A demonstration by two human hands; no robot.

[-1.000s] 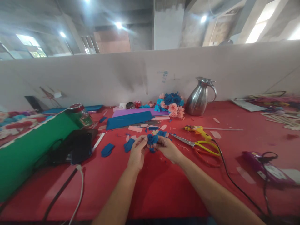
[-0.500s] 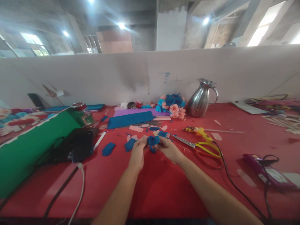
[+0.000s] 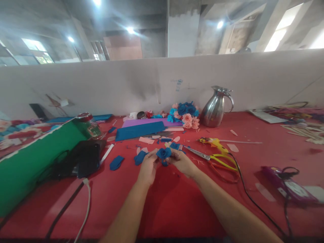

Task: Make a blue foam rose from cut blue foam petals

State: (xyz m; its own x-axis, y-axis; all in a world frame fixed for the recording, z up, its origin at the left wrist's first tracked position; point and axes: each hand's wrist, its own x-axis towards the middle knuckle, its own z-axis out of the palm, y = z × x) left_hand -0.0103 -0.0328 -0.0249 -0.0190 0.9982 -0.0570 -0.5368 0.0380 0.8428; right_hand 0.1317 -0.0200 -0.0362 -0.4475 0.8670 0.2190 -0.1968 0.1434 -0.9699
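Observation:
A dark blue paper flower (image 3: pixel 164 153) is held between my two hands above the red table. My left hand (image 3: pixel 149 165) pinches its left side. The fingers of my right hand (image 3: pixel 182 162) close on its right side. Just left of my left hand lie cut blue petal pieces (image 3: pixel 139 157), with another blue piece (image 3: pixel 116 162) farther left. Behind the flower are more blue scraps (image 3: pixel 175 145) and pink scraps. To the right, scissors (image 3: pixel 214 159) with yellow and red handles point toward my right hand, and a yellow glue gun (image 3: pixel 215 144) lies beyond them.
Blue paper (image 3: pixel 140 131) lies over a purple sheet at the back. A bunch of paper flowers (image 3: pixel 186 116) sits by a steel jug (image 3: pixel 215 108). A green board (image 3: pixel 45 158), black phone (image 3: pixel 88 157), lidded jar (image 3: pixel 89 126) and cables stand left. A purple device (image 3: pixel 288 185) lies right.
The blue flower has tipped slightly, so its petals now look more spread and upright. Both hands keep hold of it; the whole view has shifted a little.

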